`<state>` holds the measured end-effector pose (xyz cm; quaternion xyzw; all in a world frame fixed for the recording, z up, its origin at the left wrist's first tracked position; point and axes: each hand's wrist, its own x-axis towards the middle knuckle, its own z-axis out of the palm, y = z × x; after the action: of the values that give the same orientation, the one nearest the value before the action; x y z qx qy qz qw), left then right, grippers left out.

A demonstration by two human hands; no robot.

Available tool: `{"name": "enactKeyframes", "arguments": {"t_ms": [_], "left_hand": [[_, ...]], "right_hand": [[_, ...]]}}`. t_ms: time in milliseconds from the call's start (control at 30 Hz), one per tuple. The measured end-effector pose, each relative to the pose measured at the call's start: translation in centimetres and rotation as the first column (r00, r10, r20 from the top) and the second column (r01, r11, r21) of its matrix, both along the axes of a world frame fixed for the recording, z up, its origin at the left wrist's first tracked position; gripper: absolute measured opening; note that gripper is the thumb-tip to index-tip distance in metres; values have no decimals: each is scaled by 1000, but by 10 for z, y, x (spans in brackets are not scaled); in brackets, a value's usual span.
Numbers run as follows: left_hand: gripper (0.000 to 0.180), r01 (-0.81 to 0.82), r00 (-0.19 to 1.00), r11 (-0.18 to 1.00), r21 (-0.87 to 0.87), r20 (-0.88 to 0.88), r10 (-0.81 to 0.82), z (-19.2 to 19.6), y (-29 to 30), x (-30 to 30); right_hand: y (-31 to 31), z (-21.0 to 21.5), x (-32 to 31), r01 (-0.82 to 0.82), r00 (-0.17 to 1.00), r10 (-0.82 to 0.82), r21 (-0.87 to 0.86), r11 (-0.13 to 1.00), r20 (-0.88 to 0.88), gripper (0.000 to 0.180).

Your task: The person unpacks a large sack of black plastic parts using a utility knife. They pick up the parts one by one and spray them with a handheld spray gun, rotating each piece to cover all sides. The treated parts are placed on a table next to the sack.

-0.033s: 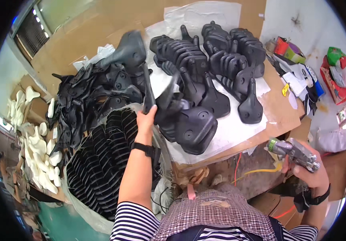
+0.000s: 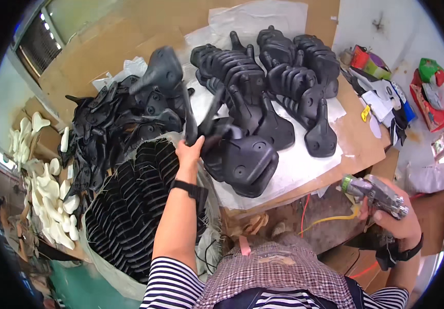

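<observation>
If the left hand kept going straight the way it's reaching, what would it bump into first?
The left hand, already gripping a black saddle piece, points up and away over the table. Next in line is probably the row of black saddles on the white sheet, though depth is hard to judge.

Cardboard-topped workbench (image 2: 356, 139), pale wall (image 2: 387, 31), barred window (image 2: 36, 41), teal floor (image 2: 77, 288)

Packages: far right side only.
Red-green pack (image 2: 364, 61) on worktop (image 2: 356, 139) corner; green-topped red pack (image 2: 430, 92) further right, beside it; small yellow tag (image 2: 365, 113) near white-blue gloves (image 2: 387, 98). No screens or signs.
</observation>
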<state>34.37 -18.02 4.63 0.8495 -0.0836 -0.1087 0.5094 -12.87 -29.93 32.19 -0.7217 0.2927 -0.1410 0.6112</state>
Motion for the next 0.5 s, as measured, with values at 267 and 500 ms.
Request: {"name": "enactKeyframes", "arguments": {"t_ms": [267,500], "left_hand": [[70,241,928,969,57,279,-247,12,-30,-37],[39,242,804,965,100,536,-258,16,-32,-52]], "right_hand": [[4,-26,10,-73,997,71,-91,993,-18,59],[-5,-55,29,-88,996,86,-134,987,-25,52]]}}
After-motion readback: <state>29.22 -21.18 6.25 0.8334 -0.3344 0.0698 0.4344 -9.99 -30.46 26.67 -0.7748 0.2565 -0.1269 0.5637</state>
